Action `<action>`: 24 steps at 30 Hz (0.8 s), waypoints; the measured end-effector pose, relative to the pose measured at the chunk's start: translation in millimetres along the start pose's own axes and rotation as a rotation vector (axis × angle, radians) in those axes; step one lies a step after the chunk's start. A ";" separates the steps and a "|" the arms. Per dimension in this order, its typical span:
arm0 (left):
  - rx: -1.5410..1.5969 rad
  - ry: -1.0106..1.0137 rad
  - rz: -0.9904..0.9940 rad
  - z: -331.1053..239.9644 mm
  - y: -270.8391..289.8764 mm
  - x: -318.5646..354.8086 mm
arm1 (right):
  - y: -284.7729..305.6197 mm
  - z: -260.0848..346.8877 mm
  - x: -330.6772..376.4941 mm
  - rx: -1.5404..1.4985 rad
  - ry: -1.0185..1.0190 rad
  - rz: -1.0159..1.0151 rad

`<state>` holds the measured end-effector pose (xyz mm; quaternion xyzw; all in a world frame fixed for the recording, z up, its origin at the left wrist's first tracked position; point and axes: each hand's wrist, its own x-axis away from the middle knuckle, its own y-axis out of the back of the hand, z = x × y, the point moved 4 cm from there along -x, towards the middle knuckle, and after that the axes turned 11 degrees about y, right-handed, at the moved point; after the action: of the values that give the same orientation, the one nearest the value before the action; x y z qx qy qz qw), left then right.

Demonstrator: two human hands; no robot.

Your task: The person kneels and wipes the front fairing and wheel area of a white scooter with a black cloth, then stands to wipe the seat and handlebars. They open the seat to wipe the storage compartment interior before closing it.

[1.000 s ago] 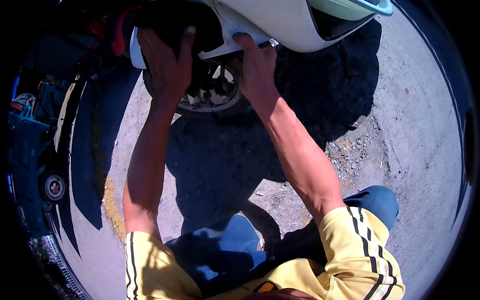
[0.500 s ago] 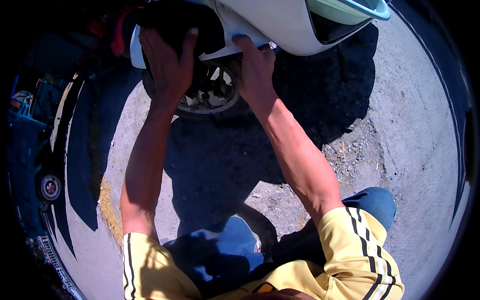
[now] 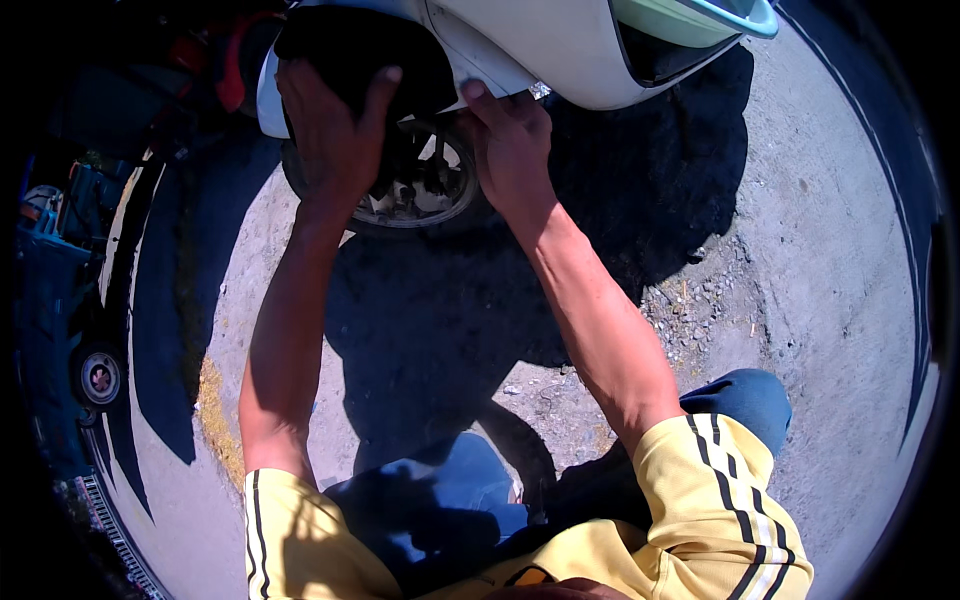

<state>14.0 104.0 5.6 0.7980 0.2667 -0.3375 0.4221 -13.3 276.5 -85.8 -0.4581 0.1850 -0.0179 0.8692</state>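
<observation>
Panel (image 3: 484, 66) above the wheel (image 3: 424, 205) is pinched by the right hand (image 3: 515, 150). Left hand (image 3: 332, 135) is spread, apparently against black trim (image 3: 375, 45).

Black part (image 3: 415, 50): dark, rounded along its right edge, partly hidden.
White panel (image 3: 490, 62): smooth, lower edge slanting, bordering the black part's right.

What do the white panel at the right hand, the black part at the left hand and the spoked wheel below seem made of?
White panel: probably moulded plastic, smooth, judging by its thin edge and flowing curve; painted metal isn't ruled out.
Black part: perhaps plastic or rubber; it's too dark to show texture.
Wheel: likely metal, given its dull grey rim.
</observation>
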 end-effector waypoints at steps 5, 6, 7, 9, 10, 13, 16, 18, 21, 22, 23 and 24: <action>0.057 -0.033 0.011 0.2 4.9 -4.0 | 0.4 2.2 0.5 -0.080 -0.012 0.057; 0.072 -0.062 0.008 -0.7 3.3 -5.4 | 1.0 0.2 -3.2 -0.050 -0.001 0.032; 0.045 -0.064 0.011 1.5 1.0 -4.5 | -3.4 -0.1 -5.1 -0.020 0.008 0.002; -0.004 -0.069 0.016 6.5 -3.6 -3.0 | -10.7 -0.6 -9.6 0.052 0.056 -0.056; -0.006 -0.065 0.020 6.0 -1.4 -2.1 | -17.9 -2.9 -10.4 0.086 0.086 -0.082; -0.091 -0.083 -0.005 0.3 3.0 0.0 | -29.3 4.9 -6.2 0.158 0.012 -0.173; -0.376 -0.071 -0.077 -10.7 0.5 12.1 | -40.7 17.5 -0.8 0.247 -0.156 -0.309; -0.442 -0.036 -0.104 -28.7 -7.7 13.8 | -54.9 30.5 6.6 0.349 -0.237 -0.522; -0.347 -0.070 -0.165 -49.1 -11.6 -9.2 | -22.5 6.3 -5.7 0.129 -0.204 -0.227; -0.326 -0.081 -0.185 -53.3 -11.2 -18.5 | -24.3 4.9 -3.4 0.097 -0.168 -0.202; -0.366 -0.071 -0.311 -52.8 -27.2 -30.6 | -12.5 3.5 -5.0 0.171 -0.150 -0.196; -0.321 0.181 -0.083 -58.3 -26.2 -53.3 | -14.7 2.7 -4.2 0.143 -0.138 -0.170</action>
<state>-19.9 159.4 57.6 0.7358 0.3865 -0.2346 0.5042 -14.3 270.9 -71.3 -0.4093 0.0836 -0.0731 0.9056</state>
